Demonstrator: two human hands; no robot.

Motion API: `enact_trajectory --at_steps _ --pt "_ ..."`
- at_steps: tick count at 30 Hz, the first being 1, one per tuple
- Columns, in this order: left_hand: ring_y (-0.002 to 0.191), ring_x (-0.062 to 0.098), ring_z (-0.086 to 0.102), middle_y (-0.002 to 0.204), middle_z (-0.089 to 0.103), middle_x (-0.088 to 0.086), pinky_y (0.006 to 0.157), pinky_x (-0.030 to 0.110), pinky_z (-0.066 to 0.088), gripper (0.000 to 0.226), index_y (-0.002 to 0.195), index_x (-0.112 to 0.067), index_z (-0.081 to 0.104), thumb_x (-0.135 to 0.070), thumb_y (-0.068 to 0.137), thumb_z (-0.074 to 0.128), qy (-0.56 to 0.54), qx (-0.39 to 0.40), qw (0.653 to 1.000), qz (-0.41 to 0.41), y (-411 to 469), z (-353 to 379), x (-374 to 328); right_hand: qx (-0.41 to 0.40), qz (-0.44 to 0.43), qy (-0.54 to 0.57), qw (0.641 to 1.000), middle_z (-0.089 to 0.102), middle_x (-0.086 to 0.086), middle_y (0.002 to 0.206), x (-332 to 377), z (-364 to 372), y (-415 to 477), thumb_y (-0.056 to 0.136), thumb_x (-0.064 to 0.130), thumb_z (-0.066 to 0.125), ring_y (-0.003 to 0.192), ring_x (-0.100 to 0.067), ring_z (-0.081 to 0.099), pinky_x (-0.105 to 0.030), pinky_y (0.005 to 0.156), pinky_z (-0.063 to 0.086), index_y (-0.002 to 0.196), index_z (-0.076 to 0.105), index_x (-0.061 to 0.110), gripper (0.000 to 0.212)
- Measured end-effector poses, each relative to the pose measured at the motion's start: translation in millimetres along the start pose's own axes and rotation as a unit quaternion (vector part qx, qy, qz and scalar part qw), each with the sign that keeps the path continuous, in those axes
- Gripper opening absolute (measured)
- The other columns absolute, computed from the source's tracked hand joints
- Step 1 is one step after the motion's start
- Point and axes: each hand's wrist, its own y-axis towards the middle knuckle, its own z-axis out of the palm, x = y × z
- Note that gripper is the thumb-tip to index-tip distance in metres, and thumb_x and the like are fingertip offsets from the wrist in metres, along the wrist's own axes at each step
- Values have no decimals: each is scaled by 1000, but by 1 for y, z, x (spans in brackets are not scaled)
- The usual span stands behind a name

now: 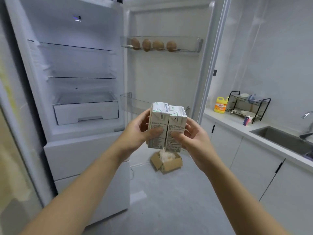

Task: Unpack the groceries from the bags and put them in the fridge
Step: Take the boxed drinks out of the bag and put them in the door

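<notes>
We hold two milk cartons [166, 127] upright and pressed side by side, in the air in front of the open fridge [76, 68], level with its lower door bin [133, 103]. Our left hand [135, 131] is clamped on the left carton, thumb across its front face and fingers wrapped behind; our right hand [191, 138] grips the right carton the same way from the other side. Squeezing them together from both sides lets us carry the pair as one block, so neither carton can slip or tip, and keeping them upright means they can go straight down on their bases.

The fridge door stands wide open to the right. Its upper door shelf [160, 44] already holds four brown oval items [153, 44], eggs or small fruit, we cannot say which, lined up behind the clear rail that stops them rolling out. The glass shelves [77, 48] inside and the white drawer [86, 112] below them look bare.

We judge the lower door bin the likely target, since it is nearest and deep enough to brace tall cartons. A cardboard box [166, 162] sits open on the floor by the door.
</notes>
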Motion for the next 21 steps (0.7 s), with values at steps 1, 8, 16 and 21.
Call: enact_trajectory --at_steps 1,8,16,21 --pt "120 22 58 128 63 5 96 38 49 74 143 -17 41 -19 77 73 9 1 1000 1 7 -5 -1 -2 -2 0 1000 69 -2 117 -1 1 9 81 9 72 111 -20 65 -46 88 57 137 50 18 61" --pt "116 19 61 123 65 3 96 36 50 67 138 -14 46 -19 76 72 51 4 998 29 70 -58 4 -15 -19 -12 1000 67 -4 120 -17 15 92 79 12 75 113 -22 64 -45 87 56 135 51 18 61" --pt "115 12 60 125 63 1 94 29 50 70 135 -19 45 -25 71 73 109 42 992 36 174 -165 16 -55 -33 -59 996 68 0 117 -46 53 225 81 5 74 110 -15 65 -43 89 57 121 54 31 51" --pt "118 11 58 128 61 -3 100 37 48 77 137 -23 41 -27 69 76 155 91 983 30 247 -229 17 -95 -42 -93 990 66 5 121 -59 75 303 71 20 81 114 -13 63 -45 95 53 124 53 29 61"
